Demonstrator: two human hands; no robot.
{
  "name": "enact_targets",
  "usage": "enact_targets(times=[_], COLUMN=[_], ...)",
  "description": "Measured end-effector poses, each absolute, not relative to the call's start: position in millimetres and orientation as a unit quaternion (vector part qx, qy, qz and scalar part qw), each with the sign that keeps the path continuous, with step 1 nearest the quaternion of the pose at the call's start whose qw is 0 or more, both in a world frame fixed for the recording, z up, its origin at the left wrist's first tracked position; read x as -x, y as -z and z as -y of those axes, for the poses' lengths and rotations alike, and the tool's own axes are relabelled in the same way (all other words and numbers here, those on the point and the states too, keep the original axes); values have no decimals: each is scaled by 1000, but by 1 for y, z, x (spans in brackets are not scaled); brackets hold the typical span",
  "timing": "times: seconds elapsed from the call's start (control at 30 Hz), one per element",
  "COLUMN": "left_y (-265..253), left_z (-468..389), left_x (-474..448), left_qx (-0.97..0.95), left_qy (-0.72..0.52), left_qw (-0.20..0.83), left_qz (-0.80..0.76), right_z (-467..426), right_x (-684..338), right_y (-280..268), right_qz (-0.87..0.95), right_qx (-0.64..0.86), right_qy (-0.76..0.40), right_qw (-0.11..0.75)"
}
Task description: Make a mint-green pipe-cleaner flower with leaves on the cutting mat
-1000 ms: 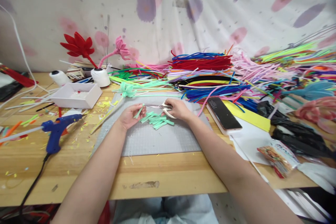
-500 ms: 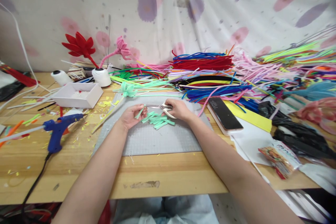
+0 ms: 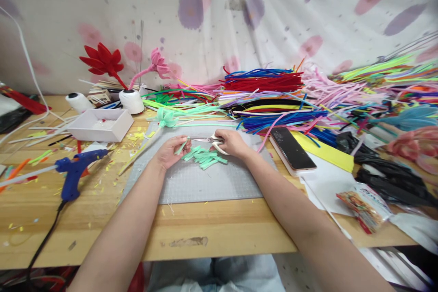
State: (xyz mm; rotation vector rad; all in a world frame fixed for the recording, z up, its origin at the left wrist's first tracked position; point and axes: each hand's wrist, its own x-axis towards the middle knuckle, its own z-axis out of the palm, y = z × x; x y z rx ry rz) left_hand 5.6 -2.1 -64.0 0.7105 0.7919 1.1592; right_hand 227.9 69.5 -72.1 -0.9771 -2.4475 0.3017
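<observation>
My left hand [image 3: 172, 152] pinches a short mint-green pipe cleaner piece [image 3: 180, 148] between its fingers. The fingers of my right hand [image 3: 231, 143] are wrapped round the white handles of a pair of scissors [image 3: 216, 145]. The scissor blades point left, with their tips at the fingertips of my left hand. Whether the blades touch the green piece I cannot tell. Between and below both hands, a loose heap of cut mint-green pipe cleaner pieces [image 3: 207, 158] lies on the grey cutting mat [image 3: 212, 187].
A blue glue gun [image 3: 73, 171] and a white box [image 3: 101, 125] are on the left. Behind the mat lie a mint-green flower [image 3: 166, 117] and bundles of coloured pipe cleaners [image 3: 263, 81]. A phone [image 3: 293, 148] and a snack packet [image 3: 364, 207] lie right.
Hardly anything differs. The whole view has shifted very slightly, while both hands, the scissors and the green piece keep their places.
</observation>
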Motion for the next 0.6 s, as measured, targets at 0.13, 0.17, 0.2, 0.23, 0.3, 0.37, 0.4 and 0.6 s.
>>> enact_targets(times=[0.13, 0.17, 0.2, 0.23, 0.3, 0.37, 0.4, 0.6], left_y=[65, 65, 65, 66, 66, 66, 65, 64], left_z=[1, 1, 1, 1, 1, 1, 2, 3], left_x=[-7, -8, -9, -9, -10, -11, -11, -11], left_qx=[-346, -353, -360, -364, -369, -372, -374, -385], left_qy=[-542, -550, -557, -561, -565, -566, -566, -563], left_qw=[675, 663, 653, 644, 635, 629, 627, 624], left_qz=[-361, -363, -366, -370, -377, -381, -382, -381], right_z=[-70, -70, -70, -71, -72, -72, -73, -73], right_x=[-229, -229, -229, -229, -229, -230, -230, -229], right_y=[71, 71, 71, 71, 71, 72, 72, 73], right_qz=[898, 899, 899, 900, 900, 901, 901, 902], right_qx=[358, 357, 356, 354, 351, 348, 346, 340], right_qy=[-103, -101, -98, -95, -88, -84, -82, -89], right_qw=[235, 234, 235, 237, 242, 246, 247, 251])
